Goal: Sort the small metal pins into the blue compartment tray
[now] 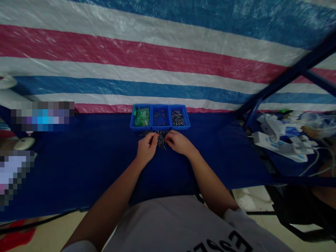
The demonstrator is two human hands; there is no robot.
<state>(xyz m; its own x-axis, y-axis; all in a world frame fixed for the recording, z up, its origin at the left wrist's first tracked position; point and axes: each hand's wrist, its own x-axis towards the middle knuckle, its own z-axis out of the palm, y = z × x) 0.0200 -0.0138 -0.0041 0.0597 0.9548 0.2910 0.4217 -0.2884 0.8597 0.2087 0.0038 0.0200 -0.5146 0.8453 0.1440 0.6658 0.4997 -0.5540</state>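
A loose pile of thin, dark metal pieces [161, 142] that look like screws or rivets lies on the blue-covered table. At the left side of the pile is my left hand [147, 148], thumb and fingers closed in a pinch; what it holds is too small to make out. My right hand [180, 142] is on the other side, fingertips drawn together at the pile's edge, their contents hidden. Just beyond stand three joined blue bins: the left bin [132, 119] has a green packet [141, 117], the middle bin [160, 106] a few pieces, the right bin [187, 120] many.
A striped plastic sheet [157, 56] hangs behind the table [105, 157]. At right are a blue metal frame [283, 77], a white power strip [278, 147] and cables. Blurred-out items and a white computer mouse [24, 143] are at left.
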